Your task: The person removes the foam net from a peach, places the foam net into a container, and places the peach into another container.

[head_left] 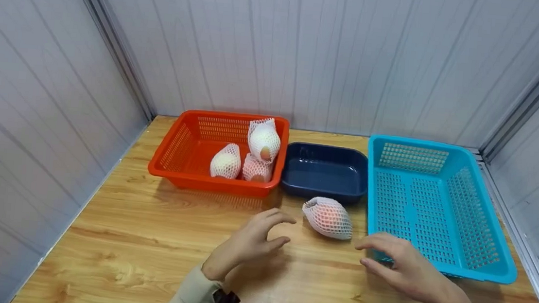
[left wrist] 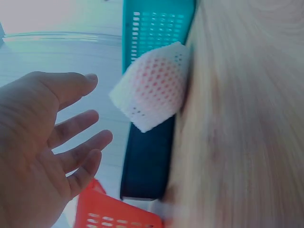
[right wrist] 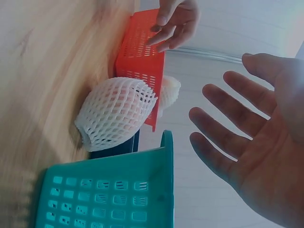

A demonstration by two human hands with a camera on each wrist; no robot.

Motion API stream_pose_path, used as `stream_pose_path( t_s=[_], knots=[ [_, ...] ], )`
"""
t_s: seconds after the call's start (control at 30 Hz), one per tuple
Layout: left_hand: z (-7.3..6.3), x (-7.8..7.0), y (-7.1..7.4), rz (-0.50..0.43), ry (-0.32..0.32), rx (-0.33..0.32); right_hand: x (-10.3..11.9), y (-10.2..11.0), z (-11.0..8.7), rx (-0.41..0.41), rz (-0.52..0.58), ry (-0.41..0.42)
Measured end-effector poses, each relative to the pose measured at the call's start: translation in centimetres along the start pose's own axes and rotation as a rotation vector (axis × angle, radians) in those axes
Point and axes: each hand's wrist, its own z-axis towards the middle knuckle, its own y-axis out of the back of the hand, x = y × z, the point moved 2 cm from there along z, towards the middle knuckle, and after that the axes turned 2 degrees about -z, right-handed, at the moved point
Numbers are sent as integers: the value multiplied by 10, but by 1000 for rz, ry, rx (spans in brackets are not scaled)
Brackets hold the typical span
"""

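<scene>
A reddish round fruit (head_left: pixel 329 218) in a white foam net lies on the wooden table, in front of the dark blue dish (head_left: pixel 324 195). To its left is my left hand (head_left: pixel 254 238), fingers spread and slightly bent, holding nothing. My right hand (head_left: pixel 401 265) is on the other side, beside the near corner of the blue basket (head_left: pixel 443 225), also relaxed and without anything in it. Both wrist views show the netted fruit (left wrist: pixel 154 85) apart from the fingers. Several more netted fruits (head_left: pixel 226 161) sit in the right part of the orange basket (head_left: pixel 213 183).
The orange basket stands back left, the dish in the middle and the blue basket at the right, side by side. White panelled walls (head_left: pixel 268 49) enclose the table (head_left: pixel 143 253) at the back and both sides.
</scene>
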Motion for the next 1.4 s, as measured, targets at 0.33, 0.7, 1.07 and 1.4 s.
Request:
stream_pose_path(
  t_s=[0.33, 0.7, 1.07, 1.4],
  knots=[
    [0, -10, 2, 37, -49, -42, 6, -11, -7, -119, 3, 43],
    [30, 7, -23, -39, -44, -99, 7, -35, -9, -198, 59, 142],
    [74, 25, -65, -48, 116, -37, 4, -43, -11, -200, 96, 173],
    [78, 33, -77, -54, 253, 8, 3, -45, -13, -188, 129, 176]
  ],
)
